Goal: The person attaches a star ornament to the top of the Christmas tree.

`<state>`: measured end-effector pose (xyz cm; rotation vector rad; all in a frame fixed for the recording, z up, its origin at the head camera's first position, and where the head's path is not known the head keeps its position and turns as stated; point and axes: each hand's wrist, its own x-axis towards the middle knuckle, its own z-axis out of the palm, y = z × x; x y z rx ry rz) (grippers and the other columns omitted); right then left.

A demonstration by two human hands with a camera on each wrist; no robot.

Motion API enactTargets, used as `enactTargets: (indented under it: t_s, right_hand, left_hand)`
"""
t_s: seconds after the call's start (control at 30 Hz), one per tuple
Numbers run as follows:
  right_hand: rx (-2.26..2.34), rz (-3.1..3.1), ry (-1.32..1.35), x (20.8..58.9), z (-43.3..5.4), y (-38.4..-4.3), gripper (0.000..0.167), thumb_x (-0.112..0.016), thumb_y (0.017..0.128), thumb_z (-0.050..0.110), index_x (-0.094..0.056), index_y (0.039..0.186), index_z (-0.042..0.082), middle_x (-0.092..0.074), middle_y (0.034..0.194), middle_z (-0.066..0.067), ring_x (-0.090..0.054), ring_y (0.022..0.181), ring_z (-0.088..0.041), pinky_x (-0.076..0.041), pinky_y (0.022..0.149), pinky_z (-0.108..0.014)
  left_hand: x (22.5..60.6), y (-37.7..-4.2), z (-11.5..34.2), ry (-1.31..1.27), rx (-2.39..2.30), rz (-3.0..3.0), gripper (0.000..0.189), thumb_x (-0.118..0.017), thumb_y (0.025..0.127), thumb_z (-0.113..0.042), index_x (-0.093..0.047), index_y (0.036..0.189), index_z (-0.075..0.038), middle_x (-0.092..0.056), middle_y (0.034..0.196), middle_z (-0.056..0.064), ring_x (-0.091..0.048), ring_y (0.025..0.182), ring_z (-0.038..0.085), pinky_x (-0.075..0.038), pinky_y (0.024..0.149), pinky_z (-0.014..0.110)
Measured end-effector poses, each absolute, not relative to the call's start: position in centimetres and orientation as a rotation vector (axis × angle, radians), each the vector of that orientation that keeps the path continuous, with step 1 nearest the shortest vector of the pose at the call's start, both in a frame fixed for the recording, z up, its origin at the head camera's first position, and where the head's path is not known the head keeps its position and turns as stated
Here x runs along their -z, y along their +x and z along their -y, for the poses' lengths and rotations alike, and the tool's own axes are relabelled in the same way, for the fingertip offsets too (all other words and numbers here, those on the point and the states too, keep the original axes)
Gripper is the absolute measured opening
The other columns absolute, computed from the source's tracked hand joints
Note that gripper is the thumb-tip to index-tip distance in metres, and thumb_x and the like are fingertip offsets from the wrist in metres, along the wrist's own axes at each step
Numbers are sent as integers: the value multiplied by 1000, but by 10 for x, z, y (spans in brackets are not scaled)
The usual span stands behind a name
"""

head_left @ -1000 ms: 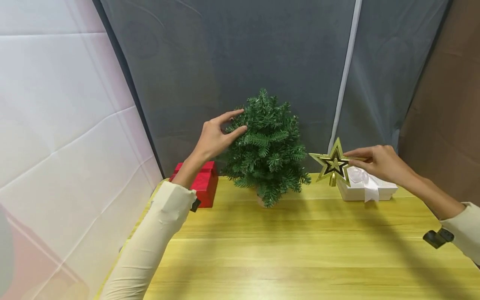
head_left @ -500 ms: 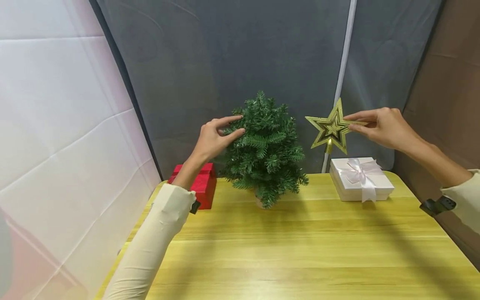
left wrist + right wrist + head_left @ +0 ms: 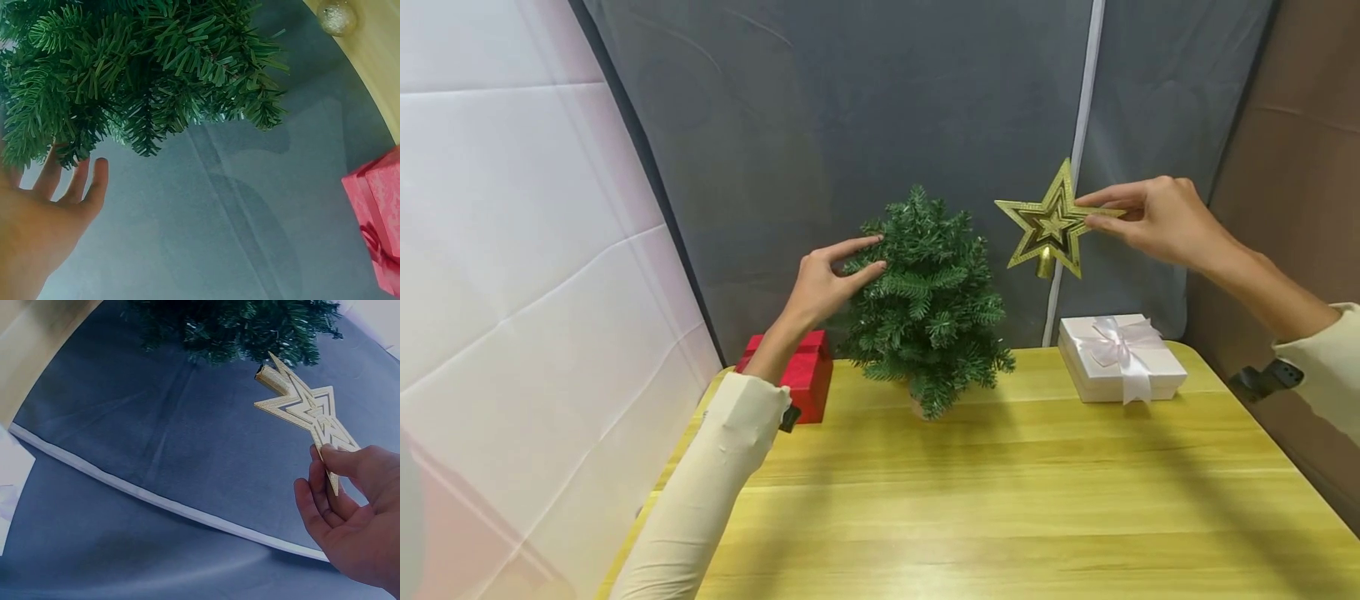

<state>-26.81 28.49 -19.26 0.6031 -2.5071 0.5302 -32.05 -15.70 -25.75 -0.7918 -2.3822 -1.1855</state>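
Note:
A small artificial Christmas tree [image 3: 928,292] stands upright at the back of the table. My left hand [image 3: 822,287] is at its upper left side, thumb and index finger apart with their tips at the branches. In the left wrist view, the other fingers of that hand [image 3: 47,219] reach up to the lower edge of the foliage, some tips partly hidden by needles. My right hand [image 3: 1172,221] pinches a gold star tree topper [image 3: 1052,223] by one point, between thumb and fingers. The star is in the air right of the tree, its hollow socket [image 3: 273,381] facing down in the head view.
A red gift box [image 3: 808,379] sits left of the tree, partly behind my left forearm. On the right stands a white gift box [image 3: 1122,354] with a ribbon bow. A glittery gold ball [image 3: 336,17] lies on the table [image 3: 940,508]. Dark grey fabric [image 3: 850,100] hangs behind.
My right hand has lifted the star from in front of the white box and brought it slightly left, up to the height of the treetop. The left hand stays by the tree.

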Motion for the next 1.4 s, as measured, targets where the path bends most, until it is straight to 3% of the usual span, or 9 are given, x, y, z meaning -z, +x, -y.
enactTargets:
  t_s: [0.07, 0.17, 0.23, 0.43, 0.6, 0.83, 1.07, 1.4]
  right_hand:
    - [-538, 2503, 607, 190, -284, -268, 29, -72, 101, 19, -76, 129, 12, -77, 108, -19, -59, 58, 2, -39, 49, -23]
    - [-553, 2502, 601, 187, -282, -269, 30, -71, 101, 19, -75, 130, 13, -77, 109, -19, -59, 58, 3, -39, 49, -22]
    - [-561, 2495, 600, 185, -281, -269, 30, -71, 101, 19, -75, 130, 13, -77, 109, -19, -60, 58, 2, -40, 49, -21]
    - [-564, 2466, 600, 178, -278, -271, 29, -72, 101, 19, -76, 129, 13, -78, 106, -17, -53, 50, -6, -35, 47, -21]
    - [-558, 2452, 598, 171, -275, -272, 29, -71, 101, 18, -76, 129, 13, -78, 104, -17, -47, 46, -8, -32, 46, -22]
    - [-566, 2426, 608, 158, -266, -276, 30, -70, 102, 19, -75, 131, 14, -78, 105, -17, -51, 47, -7, -32, 45, -21]
    - [-600, 2404, 644, 151, -251, -283, 30, -69, 102, 21, -75, 131, 15, -77, 110, -15, -51, 49, -3, -33, 47, -20]
    - [-641, 2359, 676, 130, -220, -292, 30, -68, 103, 25, -75, 131, 18, -77, 114, -13, -52, 51, -2, -30, 49, -21]
  left_hand:
    - [258, -321, 158, -788, 1179, 2387, 41, -74, 97, -40, -69, 138, -34, -75, 98, 2, -22, 42, 8, -29, 43, 27]
    - [258, -321, 158, -791, 1171, 2388, 41, -74, 98, -39, -69, 138, -33, -72, 129, -2, -23, 41, 8, -29, 42, 26]
    - [258, -321, 158, -797, 1170, 2386, 42, -74, 98, -39, -69, 138, -33, -70, 134, -1, -23, 40, 8, -30, 42, 26]
    - [258, -319, 156, -798, 1177, 2378, 42, -75, 97, -38, -70, 138, -31, -74, 125, 2, -24, 39, 9, -30, 41, 27]
    - [259, -318, 154, -790, 1184, 2389, 42, -75, 97, -37, -70, 138, -30, -73, 128, 3, -24, 39, 9, -30, 41, 26]
    - [259, -317, 152, -777, 1194, 2393, 42, -75, 97, -37, -70, 138, -30, -75, 123, 5, -23, 39, 10, -28, 41, 26]
    - [261, -316, 154, -759, 1199, 2401, 42, -76, 97, -38, -71, 137, -30, -71, 132, 4, -24, 38, 8, -30, 41, 26]
    - [263, -322, 153, -759, 1205, 2392, 42, -77, 96, -36, -71, 137, -28, -75, 122, 8, -21, 36, 3, -28, 41, 27]
